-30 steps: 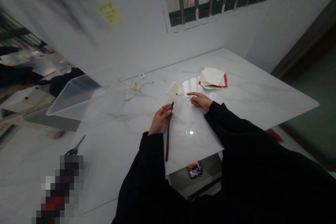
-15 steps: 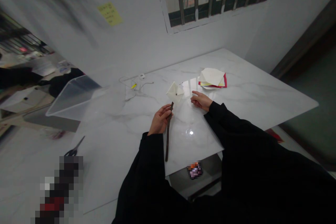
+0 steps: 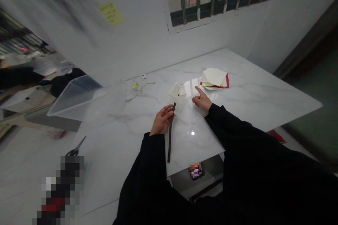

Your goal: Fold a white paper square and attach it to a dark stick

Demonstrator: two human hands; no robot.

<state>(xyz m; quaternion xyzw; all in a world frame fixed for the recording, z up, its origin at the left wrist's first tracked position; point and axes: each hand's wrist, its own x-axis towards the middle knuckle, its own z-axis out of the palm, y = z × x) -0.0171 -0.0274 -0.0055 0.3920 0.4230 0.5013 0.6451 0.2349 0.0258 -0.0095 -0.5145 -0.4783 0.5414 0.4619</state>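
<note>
My left hand (image 3: 161, 119) is closed around the dark brown stick (image 3: 170, 142) of a pinwheel, just below its top. At the upper end sits the off-white paper pinwheel head (image 3: 177, 93), folded into vanes with a small dark dot at its centre. To the right of it, my right hand (image 3: 202, 100) stays apart from the paper. Its index finger is stretched out and the other fingers are curled, with nothing visible in them. The stick's lower end hangs over the marbled white table (image 3: 126, 165) near its front edge.
A stack of cream and red paper (image 3: 214, 78) lies behind my right hand. A thin cable with a yellow tag (image 3: 135, 86) lies by the wall. At the left are scissors (image 3: 76, 147), a clear plastic bin (image 3: 70, 95) and a blurred-out upright shape (image 3: 59, 186).
My right index finger has straightened and swung upward, away from the paper. The pinwheel head has turned a little. My left hand still holds the stick in nearly the same place.
</note>
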